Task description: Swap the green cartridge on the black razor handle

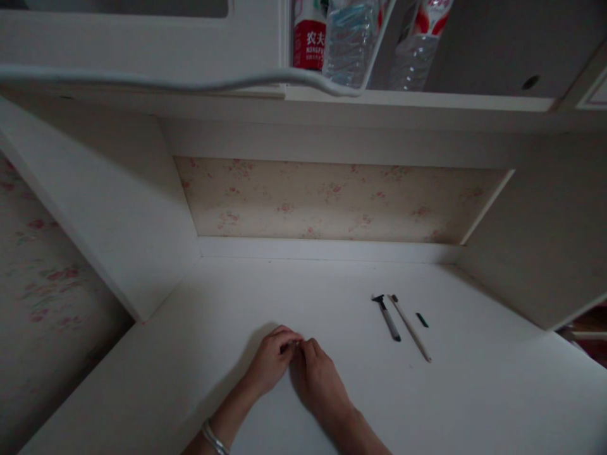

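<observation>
My left hand (274, 355) and my right hand (318, 374) meet just above the white desk top (227, 303). Fingertips of both are pinched together around something too small and too covered to name; only a pale speck shows between them. A metal bangle (214, 437) circles my left wrist. To the right of my hands lies a razor (387, 318) with a grey and black handle. Beside it rests a pale toothbrush (411, 330) with a dark head. A short black piece (422, 320) lies farther right, its kind unclear.
Tall white side panels stand at left (109, 208) and right (535, 253). Across the back runs floral wallpaper (332, 199). Overhead, a shelf (427, 100) holds plastic bottles (351, 44), and a white cable (190, 81) hangs in front of its edge.
</observation>
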Demonstrator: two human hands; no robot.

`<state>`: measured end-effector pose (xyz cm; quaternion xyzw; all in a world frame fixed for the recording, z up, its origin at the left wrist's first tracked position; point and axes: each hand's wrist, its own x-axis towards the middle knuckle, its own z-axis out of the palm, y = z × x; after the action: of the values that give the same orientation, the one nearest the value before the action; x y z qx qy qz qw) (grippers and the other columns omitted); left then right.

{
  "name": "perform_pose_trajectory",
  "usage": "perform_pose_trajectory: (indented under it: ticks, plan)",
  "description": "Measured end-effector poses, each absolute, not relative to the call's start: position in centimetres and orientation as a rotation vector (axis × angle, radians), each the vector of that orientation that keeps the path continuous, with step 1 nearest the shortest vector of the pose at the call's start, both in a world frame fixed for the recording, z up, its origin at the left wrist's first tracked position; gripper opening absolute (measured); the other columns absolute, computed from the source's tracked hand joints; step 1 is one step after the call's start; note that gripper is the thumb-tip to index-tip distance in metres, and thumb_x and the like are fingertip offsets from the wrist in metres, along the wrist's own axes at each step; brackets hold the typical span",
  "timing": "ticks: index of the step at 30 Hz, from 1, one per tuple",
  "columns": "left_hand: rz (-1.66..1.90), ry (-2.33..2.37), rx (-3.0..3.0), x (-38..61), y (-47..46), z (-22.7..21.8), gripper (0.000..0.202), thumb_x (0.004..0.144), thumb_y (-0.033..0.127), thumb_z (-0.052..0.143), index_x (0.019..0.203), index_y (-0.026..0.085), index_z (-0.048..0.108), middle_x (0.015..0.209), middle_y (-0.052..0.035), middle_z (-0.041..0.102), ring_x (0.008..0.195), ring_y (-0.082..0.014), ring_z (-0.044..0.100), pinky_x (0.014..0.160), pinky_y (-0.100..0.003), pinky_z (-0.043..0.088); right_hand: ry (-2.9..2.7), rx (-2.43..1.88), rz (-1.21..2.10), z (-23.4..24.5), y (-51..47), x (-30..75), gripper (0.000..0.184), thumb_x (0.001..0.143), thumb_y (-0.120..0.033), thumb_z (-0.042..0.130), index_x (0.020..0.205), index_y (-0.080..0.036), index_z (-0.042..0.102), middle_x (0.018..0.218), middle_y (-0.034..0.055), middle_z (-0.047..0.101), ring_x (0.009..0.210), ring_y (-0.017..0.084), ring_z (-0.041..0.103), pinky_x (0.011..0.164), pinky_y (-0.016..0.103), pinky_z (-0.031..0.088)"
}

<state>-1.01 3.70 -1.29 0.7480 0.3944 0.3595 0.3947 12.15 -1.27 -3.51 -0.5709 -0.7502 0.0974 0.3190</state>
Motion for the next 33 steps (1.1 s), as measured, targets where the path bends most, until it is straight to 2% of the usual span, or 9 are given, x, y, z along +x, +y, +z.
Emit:
perform_pose_trajectory:
  ticks: [22,33]
  plan:
    - [0.926,0.999,1.911,-0.9,3.7,-1.6,0.035,0.073,0.004,0.044,0.091,0.02,0.069,0.09,-0.0046,0.064,0.085,-0.015,0.059,0.078,-0.025,0.048,-2.015,-1.451,0.045,-3.7,-1.3,11.9,0.014,0.086,-0.006,0.043,0.087,-0.016,0.051,0.076,0.0031,0.056,0.064,0.015,0.054,0.057,0.023,0.04]
    - [0.946,0.999,1.886,-0.9,3.6,-1.5,0.033,0.073,0.005,0.044,0.088,0.019,0.069,0.089,-0.0047,0.064,0.086,-0.016,0.059,0.08,-0.027,0.048,-1.909,-1.493,0.228,-2.8,-1.6,11.8,0.017,0.088,-0.008,0.039,0.088,-0.016,0.054,0.078,0.0046,0.057,0.066,0.015,0.057,0.061,0.023,0.042]
